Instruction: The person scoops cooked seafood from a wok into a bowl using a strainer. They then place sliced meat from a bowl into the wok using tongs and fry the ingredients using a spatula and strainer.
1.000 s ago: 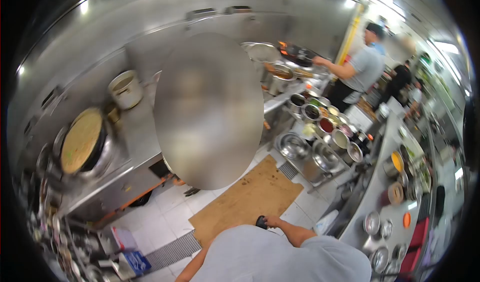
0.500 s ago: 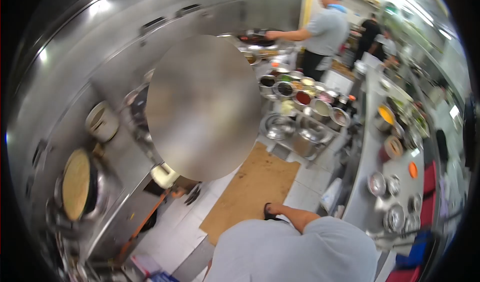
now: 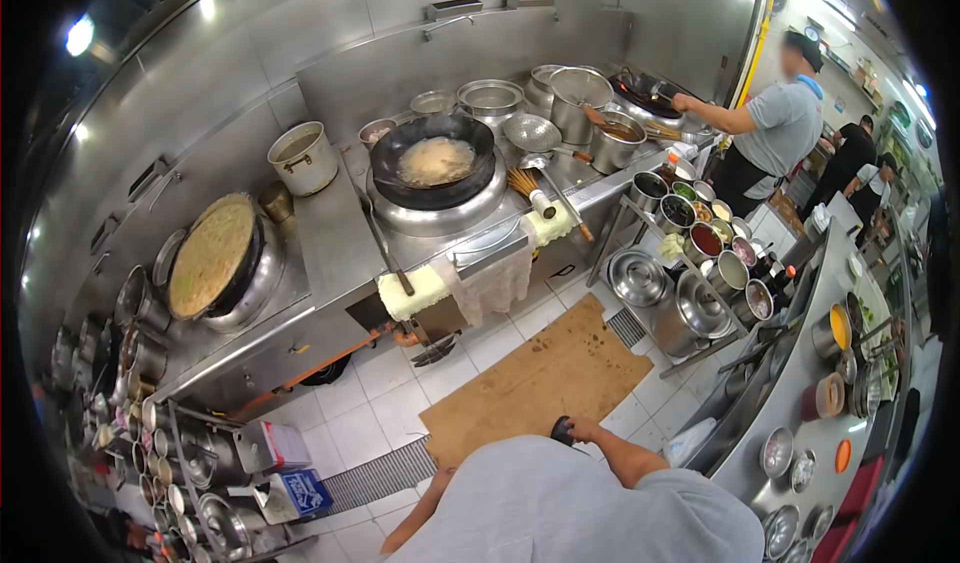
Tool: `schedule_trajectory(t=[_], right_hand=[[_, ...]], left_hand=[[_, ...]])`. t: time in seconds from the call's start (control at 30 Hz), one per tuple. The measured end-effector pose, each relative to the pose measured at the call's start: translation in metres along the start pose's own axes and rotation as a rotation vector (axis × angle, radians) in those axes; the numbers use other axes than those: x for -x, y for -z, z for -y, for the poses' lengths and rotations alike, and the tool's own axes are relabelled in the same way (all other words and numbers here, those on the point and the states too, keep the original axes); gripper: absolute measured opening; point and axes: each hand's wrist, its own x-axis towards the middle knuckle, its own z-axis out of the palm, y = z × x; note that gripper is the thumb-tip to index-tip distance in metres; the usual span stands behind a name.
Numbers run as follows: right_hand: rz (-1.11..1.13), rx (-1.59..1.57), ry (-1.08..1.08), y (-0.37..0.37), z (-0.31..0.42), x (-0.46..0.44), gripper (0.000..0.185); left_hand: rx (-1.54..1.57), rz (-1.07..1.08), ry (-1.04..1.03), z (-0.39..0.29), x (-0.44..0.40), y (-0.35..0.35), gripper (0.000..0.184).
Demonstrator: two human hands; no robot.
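Observation:
My right hand (image 3: 584, 429) is low in front of my grey shirt, its fingers closed at a small black object (image 3: 562, 430) whose kind I cannot make out. My left hand (image 3: 443, 477) hangs at the other side of the shirt, above the floor grate; its fingers are too small and partly hidden to read. Ahead, a black wok (image 3: 436, 159) with pale, bubbling contents stands on a round burner ring. A ladle (image 3: 393, 268) lies beside it, its handle end over a folded pale cloth (image 3: 414, 291). A bamboo brush (image 3: 530, 185) lies to the wok's right.
Another wok (image 3: 212, 263) with yellowish contents stands left, near a tall pot (image 3: 302, 159). A co-worker (image 3: 781, 131) holds a pan at the right stove. Seasoning containers (image 3: 705, 239) stand on a rack. Brown cardboard (image 3: 540, 378) covers part of the floor; bowls stand on the right counter.
The view has turned and steadied. The area that was blurred out before now shows the central wok and stove. My right hand stays low beside the black object; my left hand has come back into view.

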Motion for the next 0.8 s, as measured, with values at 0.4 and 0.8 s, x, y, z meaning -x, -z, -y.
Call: schedule_trajectory(t=[0.4,0.8], right_hand=[[0.022,-0.049,-0.122,0.002,-0.005,0.025,0.043],[-0.334,0.138,-0.04,0.03,-0.033,0.017,0.043]], left_hand=[[0.205,-0.001,0.006,-0.03,0.058,0.027,0.025],[0.196,0.089,0.189,-0.053,0.046,0.023,0.01]])
